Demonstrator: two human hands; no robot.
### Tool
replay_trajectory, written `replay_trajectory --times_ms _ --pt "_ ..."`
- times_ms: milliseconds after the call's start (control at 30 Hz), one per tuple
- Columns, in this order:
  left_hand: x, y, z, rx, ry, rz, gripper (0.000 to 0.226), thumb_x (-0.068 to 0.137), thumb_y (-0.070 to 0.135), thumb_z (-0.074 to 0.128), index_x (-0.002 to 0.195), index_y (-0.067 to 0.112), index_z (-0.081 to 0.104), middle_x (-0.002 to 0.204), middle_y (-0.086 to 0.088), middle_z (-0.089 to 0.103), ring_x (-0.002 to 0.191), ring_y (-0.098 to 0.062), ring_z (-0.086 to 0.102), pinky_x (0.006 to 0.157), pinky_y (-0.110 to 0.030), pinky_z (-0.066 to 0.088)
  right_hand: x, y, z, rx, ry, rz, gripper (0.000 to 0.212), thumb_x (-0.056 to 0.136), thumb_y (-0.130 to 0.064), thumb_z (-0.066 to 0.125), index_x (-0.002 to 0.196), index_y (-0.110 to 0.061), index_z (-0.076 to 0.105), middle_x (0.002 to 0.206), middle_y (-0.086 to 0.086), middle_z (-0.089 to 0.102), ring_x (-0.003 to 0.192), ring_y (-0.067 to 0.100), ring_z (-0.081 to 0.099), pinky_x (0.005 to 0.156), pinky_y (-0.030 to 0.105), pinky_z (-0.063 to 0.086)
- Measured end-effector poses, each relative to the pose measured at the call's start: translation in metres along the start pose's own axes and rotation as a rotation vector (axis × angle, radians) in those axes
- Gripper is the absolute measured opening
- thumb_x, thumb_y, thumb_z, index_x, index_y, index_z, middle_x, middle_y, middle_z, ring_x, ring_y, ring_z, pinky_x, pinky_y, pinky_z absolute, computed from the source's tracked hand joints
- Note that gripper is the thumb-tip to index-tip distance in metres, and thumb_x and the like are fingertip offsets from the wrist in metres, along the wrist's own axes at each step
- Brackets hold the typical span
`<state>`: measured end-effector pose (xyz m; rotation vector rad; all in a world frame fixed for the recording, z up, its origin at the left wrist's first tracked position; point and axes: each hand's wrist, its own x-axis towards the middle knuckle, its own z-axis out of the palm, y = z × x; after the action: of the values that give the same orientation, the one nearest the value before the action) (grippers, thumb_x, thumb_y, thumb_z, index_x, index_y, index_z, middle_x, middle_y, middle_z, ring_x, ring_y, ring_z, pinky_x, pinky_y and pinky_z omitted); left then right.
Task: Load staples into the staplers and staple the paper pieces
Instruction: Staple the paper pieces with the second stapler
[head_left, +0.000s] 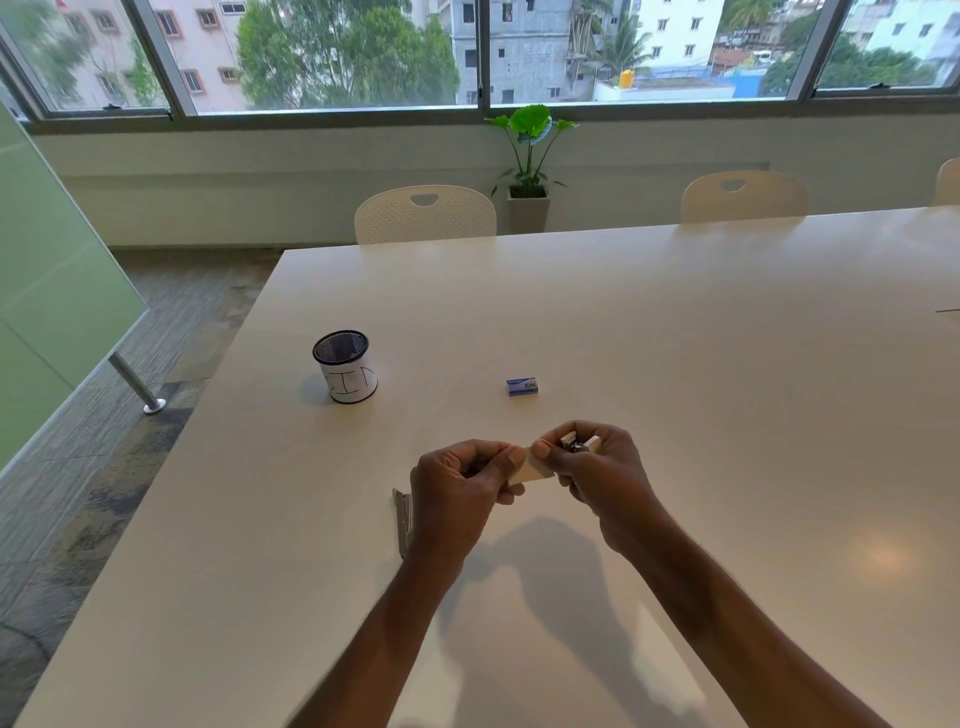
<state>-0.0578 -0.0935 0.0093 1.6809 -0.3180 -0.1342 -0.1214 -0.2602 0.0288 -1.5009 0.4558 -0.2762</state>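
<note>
Now stapling step: left hand (460, 480) pinches a small paper piece (531, 470) above the bench (727, 389), right hand (597, 462) closed around a small stapler (579, 443) at its edge; next likely squeeze; staple box (522, 387) beyond, second stapler (402, 522) just left.

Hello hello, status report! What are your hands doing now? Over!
Left hand and right hand pinch a small cream paper piece. Right also grips a small white stapler. Blue staple box sits beyond. Nothing in the way.
</note>
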Motion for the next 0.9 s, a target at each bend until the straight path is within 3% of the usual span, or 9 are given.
replay_trajectory --times_ms 167,333,467,667,767,900 --pt "-0.002 0.000 0.001 -0.107 -0.045 -0.029 0.012 0.089 0.021 0.086 0.101 0.019 0.085 0.081 -0.002 0.085 0.071 -0.023 0.084 0.065 -0.027 0.067 0.003 0.001 0.000 0.028 0.077 -0.025 0.020 0.094 -0.002 0.080 0.077 -0.012 0.080 0.060 -0.007 0.068 0.050 -0.003 0.056 0.046 0.011 0.041" --pt "0.003 -0.004 0.001 -0.076 -0.005 -0.031 0.015 0.089 0.021 0.087 0.103 0.015 0.086 0.082 0.000 0.085 0.072 -0.023 0.084 0.070 -0.037 0.070 -0.001 0.001 -0.004 0.044 0.003 0.047 0.012 0.096 -0.024 0.084 0.089 -0.014 0.081 0.064 0.001 0.061 0.055 0.010 0.044 0.046 0.022 0.034" --pt "0.006 -0.009 0.002 -0.089 0.058 -0.067 0.019 0.089 0.024 0.087 0.105 0.015 0.086 0.083 0.001 0.085 0.072 -0.023 0.084 0.073 -0.042 0.070 0.000 0.000 -0.009 0.038 -0.045 0.237 0.037 0.096 -0.038 0.082 0.114 -0.006 0.074 0.085 0.008 0.066 0.065 0.012 0.049 0.052 0.024 0.043" --pt "0.004 -0.020 -0.001 -0.125 0.096 -0.154 0.012 0.087 0.034 0.087 0.098 0.029 0.084 0.082 0.003 0.085 0.074 -0.021 0.084 0.078 -0.043 0.070 -0.006 0.005 -0.015 0.258 -0.100 0.550 0.038 0.109 -0.031 0.063 0.127 0.002 0.061 0.108 0.019 0.067 0.076 0.020 0.054 0.067 0.033 0.048" --pt "0.002 -0.022 -0.003 -0.129 0.096 -0.171 0.017 0.083 0.042 0.087 0.095 0.032 0.083 0.082 0.004 0.085 0.074 -0.020 0.084 0.080 -0.043 0.070 -0.010 0.007 -0.016 0.316 -0.124 0.536 0.039 0.112 -0.032 0.058 0.132 0.001 0.057 0.110 0.021 0.070 0.080 0.022 0.057 0.070 0.034 0.050" --pt "0.002 -0.023 -0.004 -0.138 0.104 -0.165 0.026 0.077 0.049 0.084 0.097 0.032 0.083 0.083 0.005 0.085 0.074 -0.020 0.084 0.078 -0.041 0.070 -0.014 0.008 -0.015 0.414 -0.166 0.450 0.036 0.114 -0.031 0.053 0.126 0.003 0.056 0.109 0.024 0.075 0.072 0.020 0.059 0.059 0.029 0.055"
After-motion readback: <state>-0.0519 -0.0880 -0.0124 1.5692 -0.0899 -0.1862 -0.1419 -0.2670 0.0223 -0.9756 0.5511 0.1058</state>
